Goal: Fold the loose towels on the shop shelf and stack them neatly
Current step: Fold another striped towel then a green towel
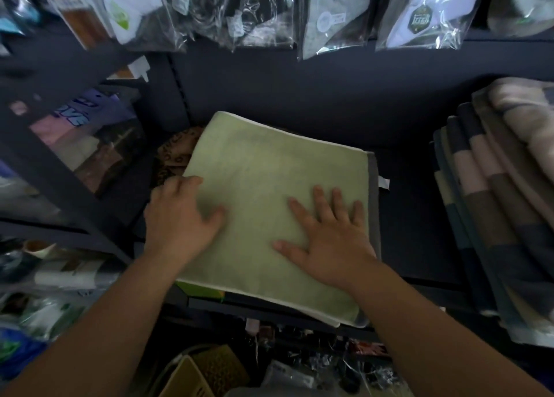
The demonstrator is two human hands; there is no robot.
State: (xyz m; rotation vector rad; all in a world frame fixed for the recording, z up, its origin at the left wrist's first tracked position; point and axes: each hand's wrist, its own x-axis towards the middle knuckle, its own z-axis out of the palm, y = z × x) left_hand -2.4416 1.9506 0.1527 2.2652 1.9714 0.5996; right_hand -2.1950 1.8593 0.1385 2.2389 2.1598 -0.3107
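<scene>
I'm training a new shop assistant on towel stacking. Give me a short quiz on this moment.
1. True or false: the right hand lies flat on the green towel.
2. Where is the striped towel stack? A: left of the green towel. B: right of it. C: under it.
3. Fill in: the left hand rests at the green towel's ____ edge.

Key: 1 true; 2 B; 3 left.
</scene>
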